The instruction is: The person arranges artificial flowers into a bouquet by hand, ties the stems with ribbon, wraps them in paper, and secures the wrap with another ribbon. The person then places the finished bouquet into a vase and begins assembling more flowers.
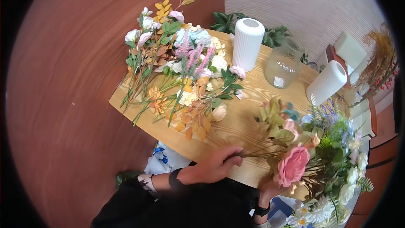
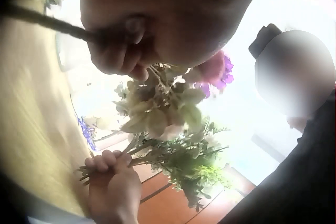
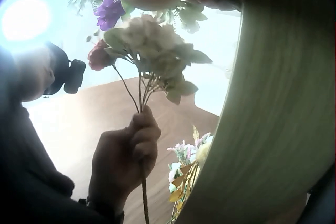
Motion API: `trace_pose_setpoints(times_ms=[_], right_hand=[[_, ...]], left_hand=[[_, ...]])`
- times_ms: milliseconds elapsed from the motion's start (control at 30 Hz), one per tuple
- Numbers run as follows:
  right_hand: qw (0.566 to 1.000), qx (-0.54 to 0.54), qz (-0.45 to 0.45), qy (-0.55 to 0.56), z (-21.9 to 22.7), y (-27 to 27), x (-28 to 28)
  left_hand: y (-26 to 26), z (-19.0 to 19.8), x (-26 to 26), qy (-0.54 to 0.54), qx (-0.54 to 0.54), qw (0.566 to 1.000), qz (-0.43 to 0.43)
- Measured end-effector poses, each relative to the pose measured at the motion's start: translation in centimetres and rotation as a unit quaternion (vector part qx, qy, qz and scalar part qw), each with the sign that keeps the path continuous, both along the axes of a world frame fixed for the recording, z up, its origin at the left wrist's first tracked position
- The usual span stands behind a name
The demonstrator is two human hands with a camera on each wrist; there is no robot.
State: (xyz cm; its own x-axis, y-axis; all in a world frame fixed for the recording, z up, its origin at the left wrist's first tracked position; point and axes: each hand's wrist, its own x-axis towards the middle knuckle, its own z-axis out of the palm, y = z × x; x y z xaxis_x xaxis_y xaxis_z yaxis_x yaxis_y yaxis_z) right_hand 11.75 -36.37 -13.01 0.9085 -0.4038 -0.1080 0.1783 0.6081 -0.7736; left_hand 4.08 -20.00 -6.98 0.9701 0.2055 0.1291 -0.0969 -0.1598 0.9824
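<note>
Near the table's front edge, my left hand (image 1: 215,165) grips the brown stem of a flower spray with a pink rose (image 1: 293,165) and dull green leaves (image 1: 280,134). In the right wrist view its fingers curl round the stem (image 3: 145,198) below the blooms. My right hand (image 1: 270,188), partly hidden behind the rose, holds a bouquet (image 1: 333,143) of green foliage, white and blue flowers. The left wrist view shows its fingers (image 2: 109,160) wrapped round the gathered stems. The spray overlaps the bouquet in the head view.
Loose flowers (image 1: 181,88) lie heaped over the table's left half. A tall white ribbed vase (image 1: 244,52), a clear glass vase (image 1: 282,69) and a shorter white vase (image 1: 327,84) stand along the back. Dried branches (image 1: 379,55) rise at far right.
</note>
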Motion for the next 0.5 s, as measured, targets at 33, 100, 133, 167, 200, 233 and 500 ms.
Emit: trace_pose_setpoints(times_ms=[33,100,133,167,200,233,500], right_hand=[[0.997,-0.077,0.027,-0.011,-0.4,-0.8,0.2],[0.985,-0.103,0.089,-0.107,-0.8,-1.3,0.9],[0.985,-0.104,0.090,-0.105,-0.5,-1.2,1.0],[0.983,-0.100,0.101,-0.116,0.0,-1.2,0.8],[0.981,-0.096,0.111,-0.127,0.2,-1.2,0.7],[0.981,-0.098,0.112,-0.124,0.2,-1.3,0.7],[0.975,-0.119,0.136,-0.129,-0.2,-1.6,0.5]], left_hand=[[0.4,0.4,-0.5,0.001,-0.001,1.000,0.004],[1.7,1.8,-1.5,0.007,0.112,0.986,0.120],[3.0,1.6,-2.0,0.008,0.122,0.976,0.183],[4.6,1.5,-2.6,0.011,0.132,0.961,0.244],[6.7,2.2,-3.0,0.007,0.090,0.956,0.278],[8.5,2.9,-2.9,-0.037,0.063,0.933,0.353],[26.4,2.9,-2.7,-0.015,0.311,0.844,0.436]])
